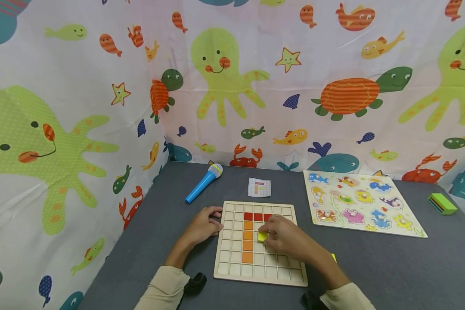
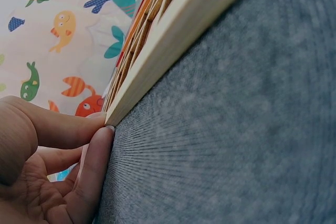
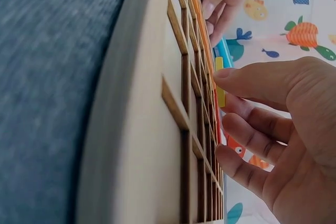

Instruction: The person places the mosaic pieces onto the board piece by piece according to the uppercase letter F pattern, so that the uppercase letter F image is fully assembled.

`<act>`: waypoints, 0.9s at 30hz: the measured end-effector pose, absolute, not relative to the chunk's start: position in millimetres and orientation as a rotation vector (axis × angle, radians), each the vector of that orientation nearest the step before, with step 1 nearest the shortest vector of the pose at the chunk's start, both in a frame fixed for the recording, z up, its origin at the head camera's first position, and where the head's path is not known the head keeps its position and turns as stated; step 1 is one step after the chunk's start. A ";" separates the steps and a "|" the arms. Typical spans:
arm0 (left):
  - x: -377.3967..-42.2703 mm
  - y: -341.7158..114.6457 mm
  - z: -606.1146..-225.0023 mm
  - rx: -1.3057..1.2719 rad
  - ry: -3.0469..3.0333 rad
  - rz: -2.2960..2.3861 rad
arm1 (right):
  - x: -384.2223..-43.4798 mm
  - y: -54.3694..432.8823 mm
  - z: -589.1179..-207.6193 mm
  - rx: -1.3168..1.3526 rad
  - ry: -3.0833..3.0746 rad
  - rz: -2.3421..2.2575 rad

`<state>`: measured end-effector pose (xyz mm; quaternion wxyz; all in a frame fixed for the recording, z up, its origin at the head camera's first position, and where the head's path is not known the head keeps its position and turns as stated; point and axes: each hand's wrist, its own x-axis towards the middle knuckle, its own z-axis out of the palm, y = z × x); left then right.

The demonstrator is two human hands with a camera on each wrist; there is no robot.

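A wooden grid board (image 1: 235, 269) lies on the dark table. On it, red tiles (image 1: 257, 217) form a row and several orange tiles (image 1: 248, 245) run down from that row in a column. My right hand (image 1: 286, 236) pinches a yellow square tile (image 1: 261, 237) between thumb and finger, over the grid right of the orange column. In the right wrist view the yellow tile (image 3: 220, 82) is upright at the thumb tip. At the board's left edge, my left hand (image 1: 201, 224) holds the rim (image 2: 123, 107) between thumb and finger.
Behind the board lies a small card (image 1: 259, 187) with a coloured grid pattern. A blue toy microphone (image 1: 203, 184) is at back left. To the right are a sea-animal puzzle board (image 1: 360, 202) and a green-topped block (image 1: 442, 204). Something yellow (image 1: 334, 257) shows beside the right forearm.
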<state>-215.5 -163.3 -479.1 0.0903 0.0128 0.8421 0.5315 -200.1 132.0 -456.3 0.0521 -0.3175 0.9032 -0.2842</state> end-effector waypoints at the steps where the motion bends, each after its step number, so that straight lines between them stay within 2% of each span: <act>1: -215.4 -163.4 -478.9 0.042 2.503 1.582 | -200.6 130.7 -456.0 -0.970 2.751 -0.860; 27: -217.3 -164.6 -479.0 0.049 2.495 1.594 | -202.0 119.3 -455.5 -0.949 2.752 -0.833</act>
